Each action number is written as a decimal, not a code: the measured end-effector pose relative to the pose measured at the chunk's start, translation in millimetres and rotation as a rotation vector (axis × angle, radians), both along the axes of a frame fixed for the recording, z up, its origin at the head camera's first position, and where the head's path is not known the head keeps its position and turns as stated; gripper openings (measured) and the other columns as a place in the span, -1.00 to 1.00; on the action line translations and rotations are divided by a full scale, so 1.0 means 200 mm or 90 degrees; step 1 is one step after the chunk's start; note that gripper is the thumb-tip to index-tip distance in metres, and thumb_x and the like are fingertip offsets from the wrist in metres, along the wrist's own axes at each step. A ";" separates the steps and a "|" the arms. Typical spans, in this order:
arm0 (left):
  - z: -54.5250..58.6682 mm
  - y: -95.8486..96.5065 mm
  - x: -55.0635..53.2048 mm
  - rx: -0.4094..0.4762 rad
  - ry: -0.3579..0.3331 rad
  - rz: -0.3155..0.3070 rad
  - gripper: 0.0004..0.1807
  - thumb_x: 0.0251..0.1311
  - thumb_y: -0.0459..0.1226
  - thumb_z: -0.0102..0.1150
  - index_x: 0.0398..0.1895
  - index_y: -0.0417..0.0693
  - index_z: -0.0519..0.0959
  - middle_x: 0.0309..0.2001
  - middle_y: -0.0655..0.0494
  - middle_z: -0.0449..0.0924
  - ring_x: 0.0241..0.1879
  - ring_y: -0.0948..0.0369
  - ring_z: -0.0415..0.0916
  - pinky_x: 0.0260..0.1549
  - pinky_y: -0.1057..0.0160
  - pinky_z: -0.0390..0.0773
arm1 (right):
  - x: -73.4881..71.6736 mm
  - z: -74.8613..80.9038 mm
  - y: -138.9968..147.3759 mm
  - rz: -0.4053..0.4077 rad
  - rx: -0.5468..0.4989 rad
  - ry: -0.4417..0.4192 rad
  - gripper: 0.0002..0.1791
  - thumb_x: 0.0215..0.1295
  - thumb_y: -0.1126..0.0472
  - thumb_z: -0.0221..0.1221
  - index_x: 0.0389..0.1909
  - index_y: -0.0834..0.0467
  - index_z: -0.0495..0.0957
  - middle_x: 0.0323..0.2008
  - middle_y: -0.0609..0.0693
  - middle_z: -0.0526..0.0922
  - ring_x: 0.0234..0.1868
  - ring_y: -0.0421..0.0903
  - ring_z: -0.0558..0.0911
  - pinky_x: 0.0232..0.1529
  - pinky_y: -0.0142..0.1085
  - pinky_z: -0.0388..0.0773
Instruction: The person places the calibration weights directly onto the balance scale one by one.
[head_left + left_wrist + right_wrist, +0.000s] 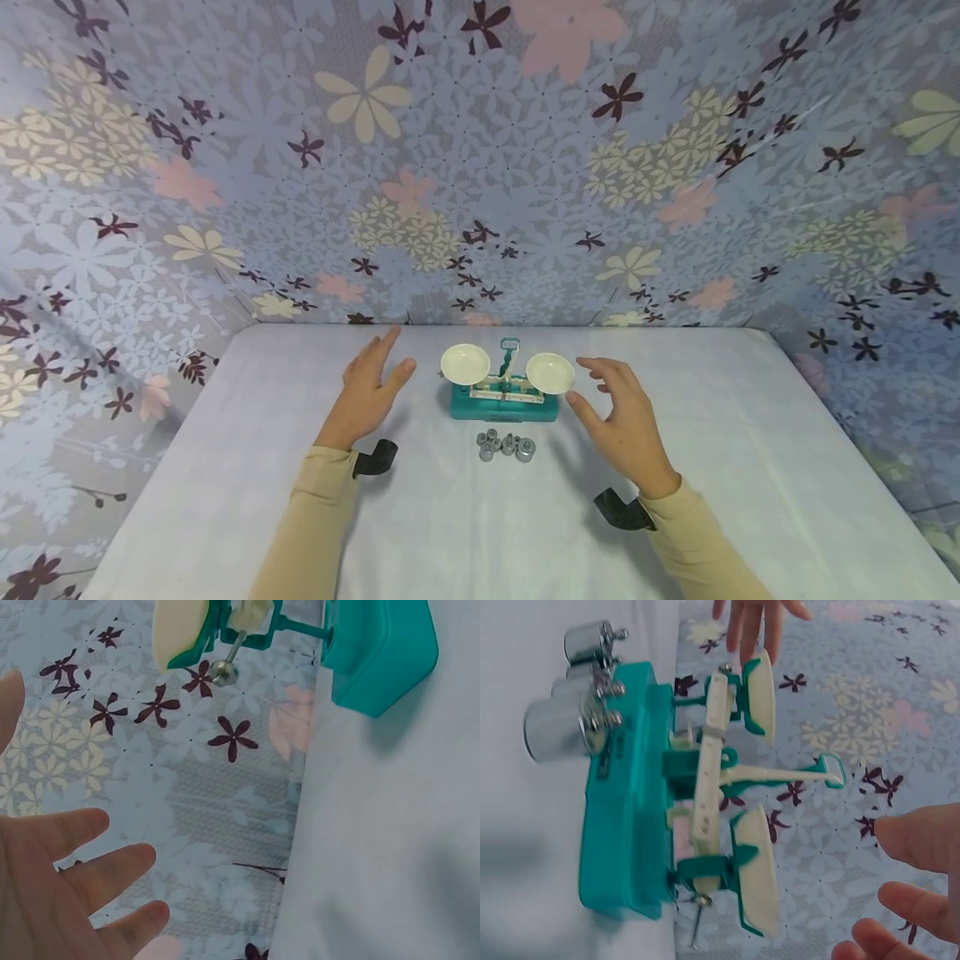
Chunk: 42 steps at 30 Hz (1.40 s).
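Observation:
A small green balance scale (504, 407) with two cream pans stands near the back of the table. Its left pan (465, 365) and right pan (551, 373) hold nothing visible. My left hand (369, 397) hovers to the left of the scale with its fingers spread, touching nothing. On the other side, my right hand (621, 417) is held just beside the right pan, fingers loosely bent and apart from it. Several silver weights (508, 445) are grouped in front of the base; in the right wrist view a large weight (559, 726) shows its knobbed top.
A white cloth covers the table (450, 533). Flowered fabric (510, 167) rises as a wall behind the table and along both sides. Black wrist straps (377, 458) stick out from the sleeves.

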<state>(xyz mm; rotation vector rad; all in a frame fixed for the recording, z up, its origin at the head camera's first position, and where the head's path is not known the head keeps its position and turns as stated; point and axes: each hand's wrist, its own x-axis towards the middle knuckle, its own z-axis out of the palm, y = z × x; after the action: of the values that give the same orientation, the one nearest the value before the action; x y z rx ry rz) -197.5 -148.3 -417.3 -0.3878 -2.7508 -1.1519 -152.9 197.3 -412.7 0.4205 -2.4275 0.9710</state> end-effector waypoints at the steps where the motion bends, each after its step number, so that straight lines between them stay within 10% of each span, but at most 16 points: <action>1: -0.01 0.00 0.00 0.002 0.001 -0.001 -0.26 0.31 0.18 -0.23 0.45 0.04 0.01 0.41 -0.08 0.04 0.40 -0.11 -0.14 0.24 -0.28 -0.24 | 0.00 -0.01 -0.01 0.002 -0.004 -0.001 -0.50 0.13 0.17 0.28 0.12 0.13 0.46 0.04 0.07 0.46 -0.05 -0.03 0.47 -0.11 -0.10 0.47; 29: -0.22 0.05 -0.04 0.186 -0.091 -0.037 -0.26 0.17 0.13 0.09 0.40 0.26 0.12 0.36 0.33 0.15 0.37 0.22 0.01 0.31 -0.05 0.01 | 0.06 -0.10 -0.13 0.086 -0.091 -0.072 -0.64 0.14 0.27 0.28 -0.01 0.12 0.53 -0.14 -0.06 0.59 -0.24 -0.19 0.56 -0.21 -0.28 0.56; 42: -0.28 0.13 -0.06 0.108 -0.113 -0.028 -0.17 0.07 0.11 0.21 0.40 0.18 0.13 0.39 0.21 0.10 0.39 0.15 -0.04 0.31 -0.05 0.01 | 0.08 -0.16 -0.15 0.138 -0.094 -0.164 -0.60 0.14 0.28 0.27 0.04 0.15 0.51 -0.17 0.04 0.61 -0.26 -0.22 0.57 -0.26 -0.31 0.57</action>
<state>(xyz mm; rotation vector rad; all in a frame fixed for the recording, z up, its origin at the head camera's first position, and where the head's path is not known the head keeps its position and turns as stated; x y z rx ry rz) -208.8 -123.0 -473.5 -0.3429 -2.7733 -1.4855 -137.1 166.9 -444.1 0.5434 -2.5501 1.3630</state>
